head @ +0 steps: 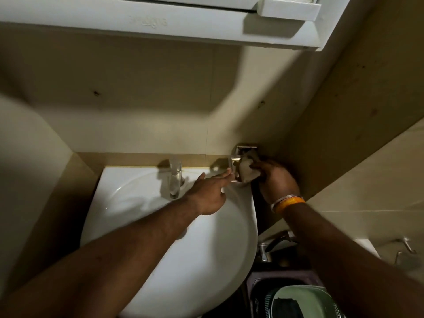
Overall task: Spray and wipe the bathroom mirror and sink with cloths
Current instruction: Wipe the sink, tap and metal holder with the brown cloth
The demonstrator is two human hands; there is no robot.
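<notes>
A white cloth (pixel 246 172) is gripped by the right hand (pixel 275 180) against the metal wall holder (pixel 238 161), steadied by straight left hand (pixel 207 195) fingers. Sink (pixel 183 249) looks unwiped yet; mirror unseen.

Dim beige tiled walls (pixel 137 106), white cabinet (pixel 160 21) overhead

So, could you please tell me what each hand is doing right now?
Left hand: open, fingertips touching the metal holder.
Right hand: gripping the white cloth.
</notes>
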